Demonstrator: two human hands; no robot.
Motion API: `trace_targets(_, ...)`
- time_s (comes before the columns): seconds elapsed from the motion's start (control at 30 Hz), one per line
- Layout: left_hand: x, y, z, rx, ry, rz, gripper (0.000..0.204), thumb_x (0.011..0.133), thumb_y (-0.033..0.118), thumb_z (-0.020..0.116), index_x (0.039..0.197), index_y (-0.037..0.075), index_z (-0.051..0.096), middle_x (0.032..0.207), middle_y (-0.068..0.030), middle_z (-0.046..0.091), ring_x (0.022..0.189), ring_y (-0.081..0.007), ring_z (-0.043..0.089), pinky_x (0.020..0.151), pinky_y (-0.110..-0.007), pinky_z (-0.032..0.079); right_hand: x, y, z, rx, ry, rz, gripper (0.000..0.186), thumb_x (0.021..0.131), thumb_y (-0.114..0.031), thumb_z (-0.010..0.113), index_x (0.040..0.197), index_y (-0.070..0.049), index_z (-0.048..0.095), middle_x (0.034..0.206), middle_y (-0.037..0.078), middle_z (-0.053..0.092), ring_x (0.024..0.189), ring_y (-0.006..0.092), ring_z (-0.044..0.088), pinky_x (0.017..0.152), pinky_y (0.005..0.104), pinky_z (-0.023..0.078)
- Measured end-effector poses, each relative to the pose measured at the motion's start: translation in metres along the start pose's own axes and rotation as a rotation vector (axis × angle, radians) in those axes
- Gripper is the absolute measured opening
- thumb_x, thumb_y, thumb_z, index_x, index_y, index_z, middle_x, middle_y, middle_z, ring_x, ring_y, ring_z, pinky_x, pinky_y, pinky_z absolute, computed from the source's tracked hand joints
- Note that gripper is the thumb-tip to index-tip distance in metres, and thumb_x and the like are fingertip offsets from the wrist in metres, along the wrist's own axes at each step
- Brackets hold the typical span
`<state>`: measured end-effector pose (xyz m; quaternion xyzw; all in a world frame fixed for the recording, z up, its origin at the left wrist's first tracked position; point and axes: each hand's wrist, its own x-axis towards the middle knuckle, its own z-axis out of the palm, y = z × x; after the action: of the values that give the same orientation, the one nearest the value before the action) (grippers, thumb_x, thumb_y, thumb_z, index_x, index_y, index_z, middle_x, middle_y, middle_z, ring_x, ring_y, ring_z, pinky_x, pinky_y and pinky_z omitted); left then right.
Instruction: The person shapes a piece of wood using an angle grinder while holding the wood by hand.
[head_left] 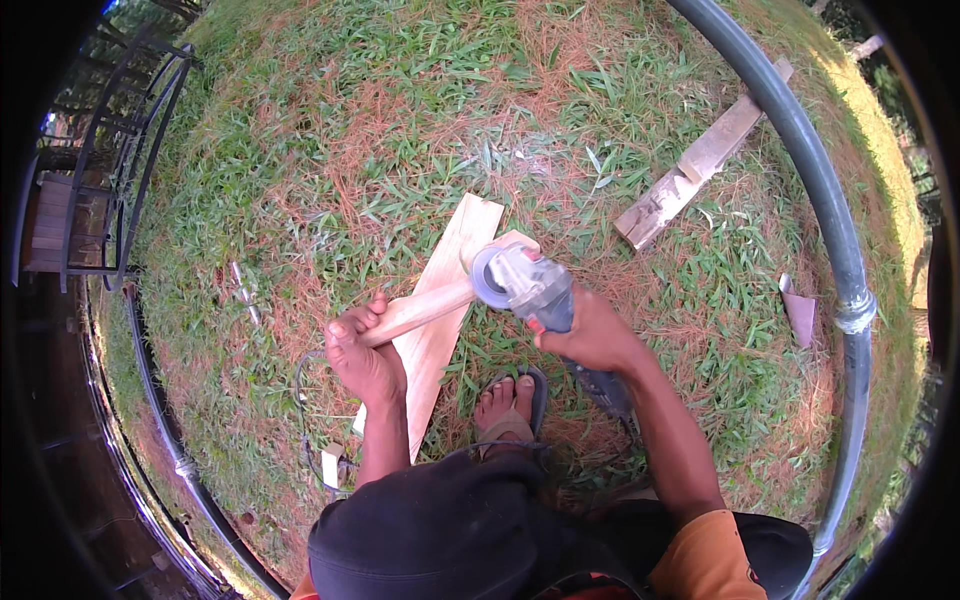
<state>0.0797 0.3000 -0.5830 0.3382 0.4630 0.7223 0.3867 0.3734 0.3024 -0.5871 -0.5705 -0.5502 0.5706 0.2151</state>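
Left hand (362, 352) clamped on wooden stick (425, 308), long axis rising rightward; right hand (590, 335) wrapped around angle grinder (525, 285), disc touching stick's far end.

You stand outdoors in daylight on patchy green grass strewn with dry reddish pine needles (330, 130), a curved grey metal pipe (815, 170) arcing right, a weathered wooden plank (700, 165) lying beyond.

Soft daylight, sharp centre, heavy fisheye vignetting.
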Motion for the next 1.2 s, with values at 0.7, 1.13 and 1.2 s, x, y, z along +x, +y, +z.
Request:
trace_targets(0.7, -0.003, 0.014, 0.007, -0.238, 0.05, -0.177, 0.03, 0.105, 0.035, 0.06, 0.1, 0.005, 0.056, 0.103, -0.0101, 0.059, 0.114, -0.0312, 0.057, 0.112, -0.054, 0.043, -0.014, -0.055, 0.049, -0.104, -0.051, -0.02, 0.072, 0.074, -0.028, 0.081, 0.131, 0.005, 0.052, 0.107, 0.026, 0.07, 0.1, 0.0392, 0.07, 0.091, 0.0441, 0.054)
trace_targets(1.13, 0.002, 0.004, -0.002, -0.268, 0.094, -0.225, 0.025, 0.107, 0.03, 0.056, 0.102, 0.005, 0.056, 0.103, -0.0118, 0.06, 0.115, -0.0325, 0.058, 0.114, -0.053, 0.042, 0.007, -0.027, 0.058, -0.029, 0.13, -0.056, 0.06, 0.074, -0.028, 0.082, 0.122, 0.0, 0.059, 0.101, 0.021, 0.073, 0.095, 0.0363, 0.073, 0.087, 0.0438, 0.055)
trace_targets(1.2, 0.009, 0.004, -0.016, -0.243, 0.109, -0.221, 0.024, 0.105, 0.028, 0.06, 0.104, 0.004, 0.055, 0.103, -0.012, 0.06, 0.115, -0.031, 0.059, 0.114, -0.051, 0.043, 0.004, -0.052, 0.061, -0.095, -0.071, 0.041, 0.063, 0.075, -0.026, 0.081, 0.126, 0.001, 0.057, 0.104, 0.023, 0.073, 0.1, 0.0397, 0.072, 0.089, 0.0451, 0.055)
